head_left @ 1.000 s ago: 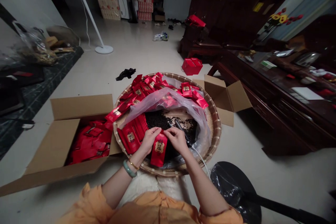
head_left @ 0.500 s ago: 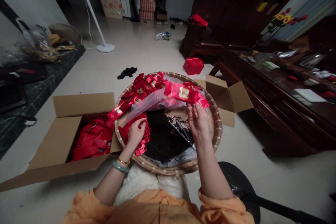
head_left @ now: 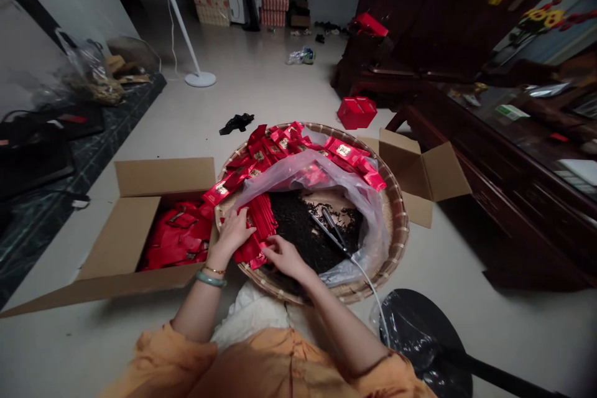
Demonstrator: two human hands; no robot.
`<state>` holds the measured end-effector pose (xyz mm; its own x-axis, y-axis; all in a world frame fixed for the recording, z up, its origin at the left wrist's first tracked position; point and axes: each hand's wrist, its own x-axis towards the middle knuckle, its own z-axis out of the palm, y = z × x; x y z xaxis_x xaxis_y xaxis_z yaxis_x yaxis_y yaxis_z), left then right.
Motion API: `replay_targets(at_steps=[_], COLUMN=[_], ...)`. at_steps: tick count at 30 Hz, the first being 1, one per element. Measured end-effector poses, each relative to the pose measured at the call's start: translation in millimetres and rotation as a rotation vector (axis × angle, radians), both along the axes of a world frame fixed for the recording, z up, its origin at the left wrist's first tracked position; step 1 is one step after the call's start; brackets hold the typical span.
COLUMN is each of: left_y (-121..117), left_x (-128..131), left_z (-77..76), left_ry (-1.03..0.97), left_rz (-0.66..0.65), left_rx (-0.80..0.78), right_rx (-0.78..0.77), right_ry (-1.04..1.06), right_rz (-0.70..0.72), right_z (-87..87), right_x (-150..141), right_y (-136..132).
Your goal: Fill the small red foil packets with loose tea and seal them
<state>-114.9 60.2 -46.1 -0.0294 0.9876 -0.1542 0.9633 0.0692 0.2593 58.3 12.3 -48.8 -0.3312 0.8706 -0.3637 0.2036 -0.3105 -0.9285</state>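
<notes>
A row of flat red packets (head_left: 263,216) leans together at the left inside a round woven bamboo tray (head_left: 400,224). My left hand (head_left: 233,235) rests on this row, its thumb and fingers apart. At the row's near end, my right hand (head_left: 285,256) has thumb and fingertips on a packet's edge. Dark dried tea leaves (head_left: 298,233) lie beside it on clear plastic sheeting (head_left: 375,224). On the leaves rests a silver-and-black two-armed tool like a hair straightener (head_left: 332,233), with a white cord. Printed red packets (head_left: 345,150) lie along the tray's far rim.
To the left, an open cardboard box (head_left: 124,230) holds many red packets. Another open carton (head_left: 445,171) stands at the right, near dark wooden furniture (head_left: 508,224). A black round base (head_left: 424,342) is at the lower right; a white fan stand (head_left: 200,79) is farther off.
My right hand has put the printed packet down at the far side of the tray and come left to the row. My left hand stays at the row. The view has shifted slightly.
</notes>
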Motion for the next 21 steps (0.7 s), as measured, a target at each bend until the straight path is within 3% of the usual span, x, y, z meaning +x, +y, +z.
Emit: replay_targets(at_steps=[3, 5, 8, 12, 16, 21], left_y=[0.0, -2.3, -7.4, -11.0, -13.6, -21.9], left_x=[-2.6, -6.6, -10.7, 2.4, 32.9, 61.1], left_z=[3.5, 7.6, 16.4, 29.5, 36.7, 32.7], left_ry=[-0.032, -0.094, -0.179, -0.324, -0.533, -0.700], left_rz=[-0.002, -0.044, -0.188, -0.347, -0.311, -0.179], left_rx=[0.006, 0.037, 0.107, 0.103, 0.055, 0.112], right_rx=[0.063, 0.091, 0.192, 0.339, 0.599, 0.857], right_ry=[-0.068, -0.052, -0.006, -0.004, -0.190, -0.424], right_rz=[-0.102, -0.152, -0.215, -0.313, -0.411, -0.421], right_z=[-23.5, -28.6, -21.7, 1.0, 16.7, 15.8], right_x=[-26.9, -29.7, -8.9, 34.1, 55.0, 55.4], right_y=[-6.2, -2.2, 12.4, 29.4, 26.6, 10.7])
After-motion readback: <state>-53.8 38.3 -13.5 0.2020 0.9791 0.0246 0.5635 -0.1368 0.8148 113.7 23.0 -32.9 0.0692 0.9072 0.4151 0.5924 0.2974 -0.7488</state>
